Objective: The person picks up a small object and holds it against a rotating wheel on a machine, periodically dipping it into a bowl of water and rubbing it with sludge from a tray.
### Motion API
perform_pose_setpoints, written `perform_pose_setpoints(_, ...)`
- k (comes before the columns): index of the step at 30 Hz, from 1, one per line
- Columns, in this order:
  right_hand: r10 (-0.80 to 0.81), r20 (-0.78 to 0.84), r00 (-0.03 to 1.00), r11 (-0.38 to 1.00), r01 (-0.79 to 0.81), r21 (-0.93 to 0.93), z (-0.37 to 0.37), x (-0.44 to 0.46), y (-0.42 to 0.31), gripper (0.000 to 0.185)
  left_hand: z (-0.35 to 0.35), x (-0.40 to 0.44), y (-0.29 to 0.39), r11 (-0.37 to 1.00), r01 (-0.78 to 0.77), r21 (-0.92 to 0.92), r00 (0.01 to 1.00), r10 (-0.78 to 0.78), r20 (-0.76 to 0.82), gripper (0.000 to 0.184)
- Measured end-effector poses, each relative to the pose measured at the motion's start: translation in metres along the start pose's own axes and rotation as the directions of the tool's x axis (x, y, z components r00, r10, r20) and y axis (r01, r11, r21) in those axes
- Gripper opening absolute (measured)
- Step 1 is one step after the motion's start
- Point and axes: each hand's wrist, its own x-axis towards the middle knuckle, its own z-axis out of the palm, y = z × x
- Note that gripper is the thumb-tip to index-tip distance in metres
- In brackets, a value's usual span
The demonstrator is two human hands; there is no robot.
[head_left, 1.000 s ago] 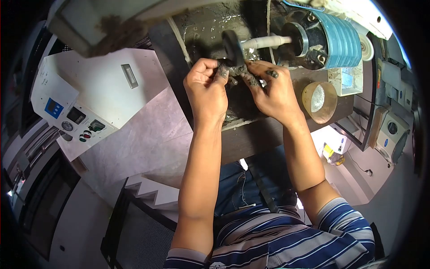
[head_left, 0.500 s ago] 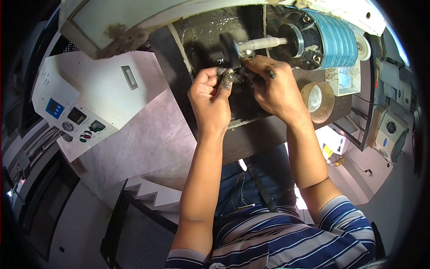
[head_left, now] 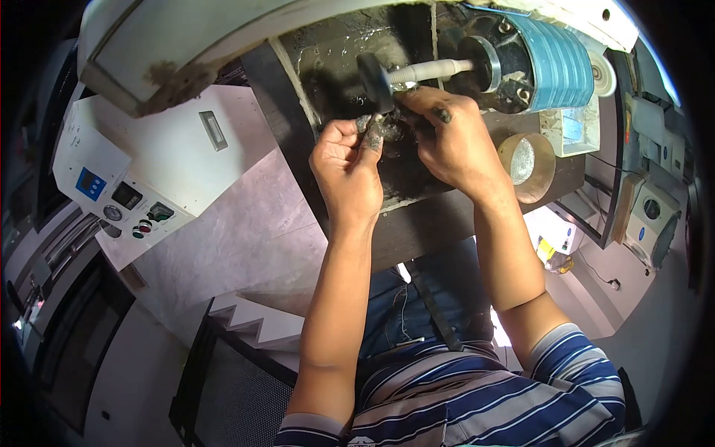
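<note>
A dark round polishing wheel [head_left: 375, 83] sits on the pale threaded spindle [head_left: 430, 71] of a blue-ribbed motor [head_left: 562, 65]. Just below the wheel, my left hand [head_left: 348, 167] pinches with thumb and forefinger, the tips smeared with dark grime. A tiny pale bit shows at those fingertips, too small to name. My right hand [head_left: 458, 141] is closed close beside it, its fingers curled in under the spindle and also blackened. Whatever lies between the two hands is mostly hidden by the fingers. I cannot tell whether it touches the wheel.
A wet, dark basin [head_left: 328, 56] surrounds the wheel. Overhead hangs a dirty whitish hood edge [head_left: 179, 56]. Right of my hands stand a round tan container [head_left: 538, 170] with pale contents and a whitish box [head_left: 581, 132]. A white machine with knobs [head_left: 175, 160] stands at left.
Both hands keep their pinch below the wheel, with only a slight shift of the fingers. The whole view has tilted a little.
</note>
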Motion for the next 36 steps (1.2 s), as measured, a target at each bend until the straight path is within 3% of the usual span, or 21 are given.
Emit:
perform_pose_setpoints(7, -0.061, 0.006, 0.998, 0.998, 0.061, 0.01, -0.0039, 0.0, -0.0006, 0.027, 0.0057, -0.0032, 0.0005, 0.999, -0.043, 0.022, 0.998, 0.044, -0.049, 0.012)
perform_pose_setpoints(20, 0.005, 0.024, 1.0, 1.0, -0.005, 0.013, -0.005, 0.0017, 0.0006, 0.028, 0.0082, -0.003, -0.0005, 0.994, 0.01, -0.106, 0.998, -0.017, -0.068, 0.013)
perform_pose_setpoints(36, 0.022, 0.016, 1.0, 0.999, -0.023, 0.033, -0.0029, 0.0016, 0.0037, 0.03, 0.0013, -0.0016, -0.0043, 0.997, 0.006, -0.075, 1.0, -0.008, -0.024, 0.016)
